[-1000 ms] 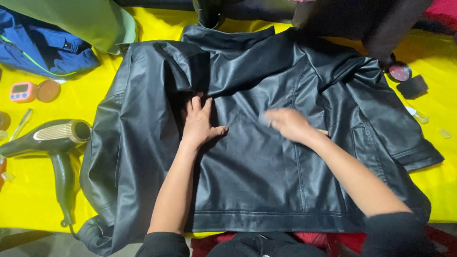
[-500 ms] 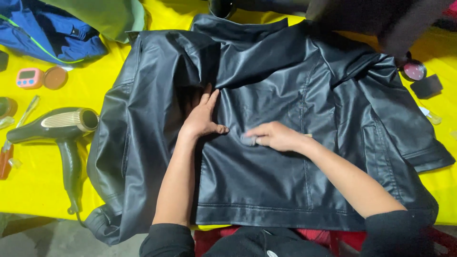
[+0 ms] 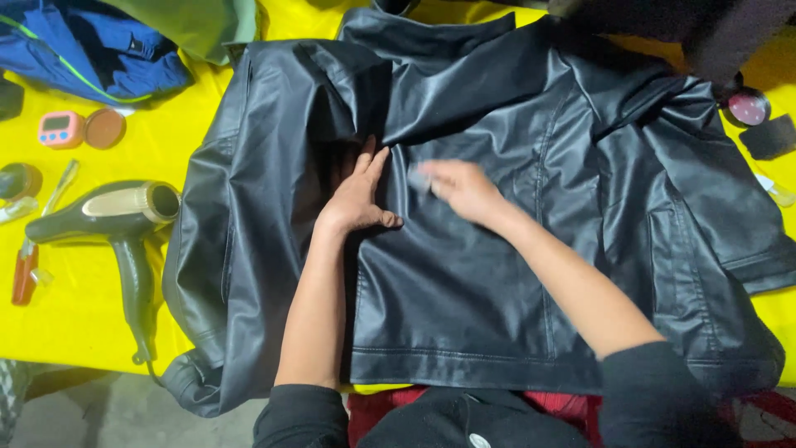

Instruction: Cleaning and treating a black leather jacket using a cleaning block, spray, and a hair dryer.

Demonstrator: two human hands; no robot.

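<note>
lying spread across most of the yellow table [image 3: 75, 323], a black leather-look jacket [image 3: 464, 290] rests flat with its collar at the far edge and its hem at the near edge, just in front of the person's body. the left hand [image 3: 358, 197] lies palm down on the jacket a little left of its middle, fingers straight and held close together, pointing away from the person toward a dark fold where the front panel meets the sleeve; the thumb sticks out to the right along the smooth panel. the right hand [image 3: 460, 189] sits on the jacket just beside the left one, to its right and apart from it by a narrow strip of leather; it is blurred, so whether its fingers are spread or pinching something small and pale at their tips cannot be told. both forearms are bare, with black sleeves pushed up near the elbows, and they cross the lower half of the jacket. the jacket's left sleeve hangs crumpled over the near table edge, while its right sleeve reaches toward the right rim. well apart from the hands, on the left side of the table, lies an olive hair dryer [image 3: 116, 217], and beyond it a small pink timer [image 3: 60, 129] just beside a round brown disc [image 3: 104, 128]. a blue garment [image 3: 91, 54] is bunched in the far left corner.
</note>
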